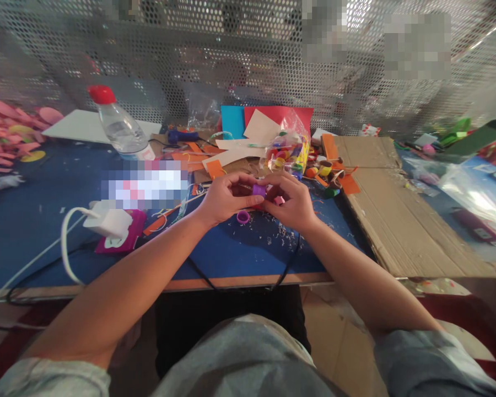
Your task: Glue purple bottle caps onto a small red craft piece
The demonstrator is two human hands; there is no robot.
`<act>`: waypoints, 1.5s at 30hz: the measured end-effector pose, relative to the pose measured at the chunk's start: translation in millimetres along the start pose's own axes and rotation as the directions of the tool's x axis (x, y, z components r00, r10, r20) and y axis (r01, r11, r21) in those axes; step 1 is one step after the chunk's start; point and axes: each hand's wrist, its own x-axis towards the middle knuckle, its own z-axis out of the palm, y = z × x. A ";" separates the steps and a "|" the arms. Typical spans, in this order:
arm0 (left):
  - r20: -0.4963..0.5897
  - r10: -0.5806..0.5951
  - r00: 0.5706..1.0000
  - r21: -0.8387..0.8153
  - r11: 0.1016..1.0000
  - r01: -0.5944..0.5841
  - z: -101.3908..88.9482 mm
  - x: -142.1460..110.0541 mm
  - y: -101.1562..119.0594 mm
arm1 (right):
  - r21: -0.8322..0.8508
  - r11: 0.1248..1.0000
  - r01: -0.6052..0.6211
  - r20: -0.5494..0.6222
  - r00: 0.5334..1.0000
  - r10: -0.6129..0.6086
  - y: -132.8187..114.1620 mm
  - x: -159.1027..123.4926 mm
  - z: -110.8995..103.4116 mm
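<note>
A small purple cylinder is pinched between both hands above the blue table. My left hand grips it from the left, thumb and fingers closed on its side. From the right, my right hand holds the same piece with its fingertips. Just below them on the tabletop lies a purple ring-shaped piece, its opening facing up. Something pink shows under the right hand's fingers, partly hidden. Small pale shavings are scattered on the table beneath the right hand.
Behind the hands are a clear bag of colourful pieces, orange scraps and a blue-handled tool. A red-capped bottle and a white plug in a purple socket stand left. Cardboard covers the right. A black cable crosses the front edge.
</note>
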 end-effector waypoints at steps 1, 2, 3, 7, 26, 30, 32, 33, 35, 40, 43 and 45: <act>0.003 -0.003 1.000 0.000 1.000 0.003 0.1 0.0 0.2 | 0.009 1.000 0.005 -0.002 1.000 -0.005 0.2 -0.1 0.1; 0.005 -0.004 1.000 0.000 1.000 0.004 0.2 -0.1 0.4 | 0.017 1.000 0.010 -0.003 1.000 -0.009 0.2 -0.1 0.1; 0.006 -0.005 1.000 -0.002 1.000 0.005 0.2 -0.1 0.5 | 0.021 1.000 0.012 -0.003 1.000 -0.012 0.1 0.0 0.0; 0.000 -0.031 1.000 -0.028 0.999 0.031 0.6 -0.7 0.6 | 0.012 1.000 0.007 0.010 1.000 -0.007 -0.9 0.5 -0.8; -0.308 0.325 0.894 0.150 0.945 -0.292 -25.5 20.5 -3.6 | -0.173 0.982 -0.078 0.218 0.969 0.115 6.4 4.1 0.4; -0.364 0.353 0.862 0.159 0.935 -0.316 -30.3 24.9 -4.3 | -0.190 0.979 -0.074 0.078 0.993 0.090 1.5 7.1 -4.7; -0.372 0.350 0.860 0.152 0.937 -0.315 -31.0 25.7 -4.8 | -0.231 0.968 -0.095 -0.024 0.995 0.092 0.6 9.6 -10.2; -0.370 0.346 0.862 0.146 0.938 -0.314 -30.8 25.6 -5.0 | -0.259 0.958 -0.122 -0.064 0.992 0.109 1.1 10.9 -13.2; -0.357 0.339 0.870 0.140 0.941 -0.309 -29.8 24.6 -5.4 | -0.336 0.919 -0.206 -0.096 0.978 0.184 3.8 13.1 -19.0; -0.355 0.336 0.872 0.146 0.942 -0.303 -27.8 22.3 -4.5 | -0.632 0.682 -0.368 0.006 0.877 0.480 11.4 14.5 -28.1; -0.363 0.344 0.866 0.158 0.938 -0.307 -28.6 22.7 -3.8 | -0.702 0.594 -0.392 0.023 0.821 0.570 12.4 14.0 -30.0; -0.355 0.360 0.863 0.176 0.932 -0.317 -29.7 23.3 -4.1 | -0.713 0.576 -0.400 0.058 0.784 0.617 12.8 13.9 -29.9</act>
